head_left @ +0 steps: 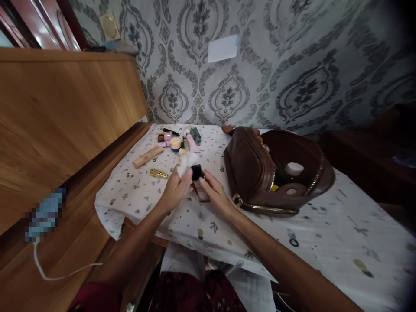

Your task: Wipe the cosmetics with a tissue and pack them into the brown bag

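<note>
Near the middle of the cloth-covered table, my left hand [176, 187] is closed on a white tissue or wipe [186, 163], which touches the black cap of a small bottle [196, 172]. The bottle's pinkish lower part [203, 196] is held in my right hand [214, 190], with its fingers wrapped around the side. A gold tube [158, 173] lies to the left of my left hand. Behind it are a beige tube [148, 156], a cream-lidded jar [175, 144], a pink tube [192, 143] and several other small cosmetics.
An open brown leather bag [250, 169] stands right of my hands, with a white round item [294, 168] inside. The patterned tablecloth [260, 242] hangs over the front edge. Wooden furniture [71, 95] borders the left side, and a patterned wall [227, 86] rises behind.
</note>
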Action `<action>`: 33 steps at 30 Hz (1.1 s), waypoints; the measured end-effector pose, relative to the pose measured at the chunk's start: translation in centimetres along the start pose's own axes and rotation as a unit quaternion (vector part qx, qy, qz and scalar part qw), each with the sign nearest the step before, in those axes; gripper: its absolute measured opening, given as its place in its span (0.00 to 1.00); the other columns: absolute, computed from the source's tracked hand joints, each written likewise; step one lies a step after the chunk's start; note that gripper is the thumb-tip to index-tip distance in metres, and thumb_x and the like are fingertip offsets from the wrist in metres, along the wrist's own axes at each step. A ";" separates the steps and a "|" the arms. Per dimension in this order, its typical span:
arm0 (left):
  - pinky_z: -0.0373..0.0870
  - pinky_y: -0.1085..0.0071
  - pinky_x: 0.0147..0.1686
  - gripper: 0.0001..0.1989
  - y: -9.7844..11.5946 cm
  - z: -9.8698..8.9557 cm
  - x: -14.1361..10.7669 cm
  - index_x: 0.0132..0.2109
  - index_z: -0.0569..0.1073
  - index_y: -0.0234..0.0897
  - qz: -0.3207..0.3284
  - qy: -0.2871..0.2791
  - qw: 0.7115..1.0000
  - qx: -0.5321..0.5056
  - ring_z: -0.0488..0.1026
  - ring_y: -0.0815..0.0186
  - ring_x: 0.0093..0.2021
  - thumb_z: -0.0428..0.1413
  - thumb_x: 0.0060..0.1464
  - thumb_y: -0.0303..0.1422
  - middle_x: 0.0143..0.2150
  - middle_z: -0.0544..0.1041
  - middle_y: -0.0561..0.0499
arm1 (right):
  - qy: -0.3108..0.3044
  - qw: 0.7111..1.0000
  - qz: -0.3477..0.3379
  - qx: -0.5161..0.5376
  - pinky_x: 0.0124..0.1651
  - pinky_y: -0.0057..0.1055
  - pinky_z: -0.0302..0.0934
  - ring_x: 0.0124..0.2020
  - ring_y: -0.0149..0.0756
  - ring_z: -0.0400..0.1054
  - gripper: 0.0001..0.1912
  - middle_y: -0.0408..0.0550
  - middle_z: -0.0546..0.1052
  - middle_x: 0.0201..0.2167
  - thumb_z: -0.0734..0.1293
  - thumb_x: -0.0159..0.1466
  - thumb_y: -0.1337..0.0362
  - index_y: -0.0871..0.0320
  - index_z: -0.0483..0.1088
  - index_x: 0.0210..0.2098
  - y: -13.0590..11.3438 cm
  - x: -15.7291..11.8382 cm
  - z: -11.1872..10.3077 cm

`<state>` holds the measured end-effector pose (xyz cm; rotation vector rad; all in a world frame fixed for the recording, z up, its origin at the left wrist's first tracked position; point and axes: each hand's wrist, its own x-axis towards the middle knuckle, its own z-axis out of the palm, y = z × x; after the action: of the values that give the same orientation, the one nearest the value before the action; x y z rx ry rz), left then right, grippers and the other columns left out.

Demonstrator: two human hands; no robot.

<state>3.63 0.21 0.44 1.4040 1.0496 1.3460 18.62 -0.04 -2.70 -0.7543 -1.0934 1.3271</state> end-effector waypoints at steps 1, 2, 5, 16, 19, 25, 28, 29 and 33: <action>0.66 0.63 0.53 0.15 0.2 -0.1 0.3 0.43 0.73 0.37 0.056 -0.029 0.996 0.069 0.71 0.59 0.49 0.53 0.61 0.44 0.43 0.74 0.46 | -0.019 1.000 -0.005 -0.012 0.34 0.26 0.66 0.32 0.34 0.70 0.14 0.43 0.76 0.32 0.73 0.60 0.57 0.55 0.74 0.43 -0.1 -0.1 0.0; 0.65 0.62 0.54 0.16 0.4 -0.3 0.6 0.44 0.73 0.37 0.109 -0.055 0.983 0.140 0.70 0.58 0.49 0.50 0.64 0.44 0.43 0.73 0.45 | -0.043 0.999 -0.006 -0.019 0.31 0.26 0.64 0.29 0.33 0.69 0.15 0.43 0.76 0.30 0.73 0.60 0.55 0.56 0.74 0.42 -0.2 -0.2 0.1; 0.66 0.61 0.48 0.20 0.6 -0.6 1.4 0.40 0.72 0.36 0.174 -0.106 0.940 0.273 0.70 0.59 0.43 0.43 0.67 0.46 0.38 0.70 0.46 | -0.112 0.993 0.032 -0.023 0.23 0.25 0.59 0.21 0.30 0.66 0.19 0.43 0.75 0.24 0.70 0.61 0.47 0.57 0.71 0.40 -0.3 -0.4 0.1; 0.65 0.64 0.54 0.20 -2.4 3.2 0.3 0.46 0.70 0.36 0.162 0.029 0.968 0.190 0.71 0.60 0.49 0.40 0.68 0.46 0.45 0.74 0.44 | 0.005 0.980 0.116 0.165 0.23 0.24 0.63 0.21 0.29 0.67 0.23 0.39 0.75 0.23 0.78 0.51 0.47 0.57 0.71 0.33 -0.1 0.1 0.3; 0.61 0.61 0.61 0.18 -3.1 3.3 0.1 0.57 0.67 0.36 0.204 0.005 0.955 0.213 0.67 0.59 0.60 0.42 0.68 0.37 0.56 0.72 0.41 | 0.042 0.976 0.114 0.183 0.28 0.23 0.66 0.24 0.29 0.69 0.23 0.39 0.76 0.24 0.79 0.48 0.48 0.57 0.73 0.33 -0.3 0.4 0.1; 0.57 0.62 0.66 0.29 -3.1 2.4 -1.0 0.65 0.64 0.36 0.241 -0.021 0.922 0.303 0.63 0.61 0.65 0.43 0.58 0.21 0.65 0.67 0.43 | 0.095 0.971 0.084 0.202 0.28 0.23 0.65 0.24 0.28 0.69 0.20 0.38 0.77 0.25 0.81 0.47 0.54 0.57 0.75 0.33 0.0 0.9 -0.4; 0.63 0.60 0.61 0.30 -2.8 2.1 -2.4 0.63 0.67 0.37 0.257 -0.042 0.896 0.360 0.66 0.59 0.61 0.44 0.55 0.20 0.61 0.70 0.43 | 0.132 0.962 0.058 0.230 0.26 0.22 0.63 0.23 0.28 0.69 0.18 0.36 0.77 0.24 0.80 0.48 0.59 0.56 0.73 0.33 0.5 1.3 -0.9; 0.65 0.60 0.59 0.29 -2.7 2.0 -3.0 0.63 0.68 0.38 0.266 -0.055 0.887 0.373 0.67 0.58 0.59 0.45 0.55 0.20 0.59 0.71 0.43 | 0.134 0.960 0.061 0.237 0.25 0.22 0.63 0.23 0.28 0.69 0.16 0.36 0.77 0.24 0.80 0.49 0.60 0.56 0.73 0.32 0.6 1.4 -1.2; 0.70 0.62 0.52 0.26 -2.3 1.3 -4.7 0.60 0.70 0.37 0.310 -0.134 0.874 0.348 0.70 0.58 0.53 0.46 0.56 0.22 0.52 0.73 0.42 | 0.094 0.951 0.137 0.262 0.23 0.24 0.64 0.20 0.30 0.69 0.13 0.40 0.76 0.21 0.76 0.56 0.58 0.59 0.71 0.28 0.5 1.6 -2.0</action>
<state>4.75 -3.91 -2.91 2.5595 0.9683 1.1693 20.15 1.92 -3.59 -0.6255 -0.4556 1.6498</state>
